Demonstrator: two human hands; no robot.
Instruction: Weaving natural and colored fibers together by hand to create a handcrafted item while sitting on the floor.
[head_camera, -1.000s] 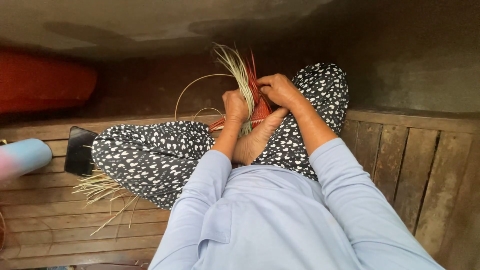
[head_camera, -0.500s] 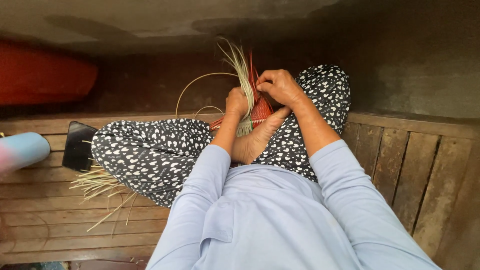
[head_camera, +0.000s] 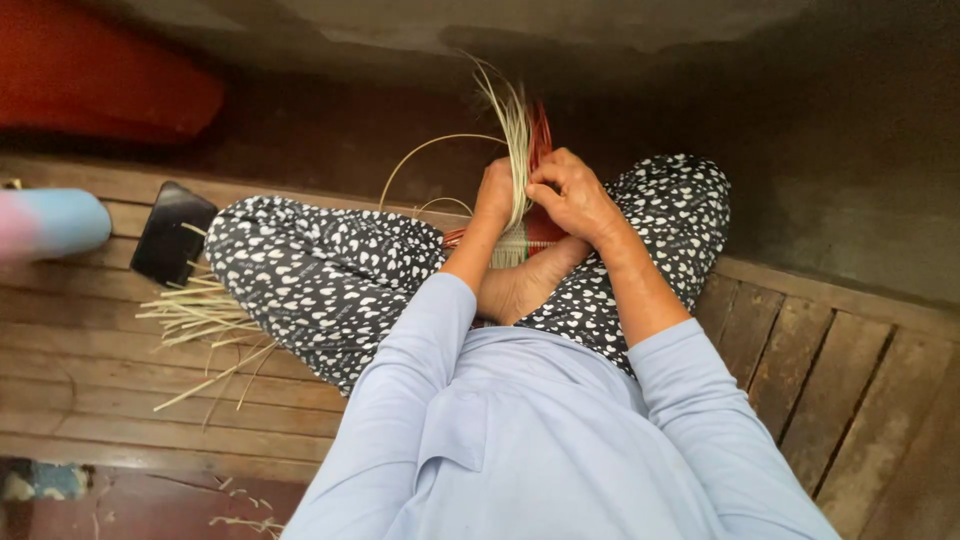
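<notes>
a bundle of pale straw strips (head_camera: 516, 130) is gripped by the left hand (head_camera: 495, 193) and pinched by the right hand (head_camera: 572, 195), both closed on it above the lap. a red woven piece (head_camera: 541, 135) is held just behind. loose strips (head_camera: 200, 320) and a dark phone (head_camera: 172, 233) are seen on the wooden platform (head_camera: 820, 370).

Both forearms reach forward over crossed legs, pale blue sleeves pushed up to mid-forearm. The left hand (head_camera: 497, 190) is curled in a closed grip, and the right hand (head_camera: 572, 195) pinches just beside it, knuckles up.
</notes>
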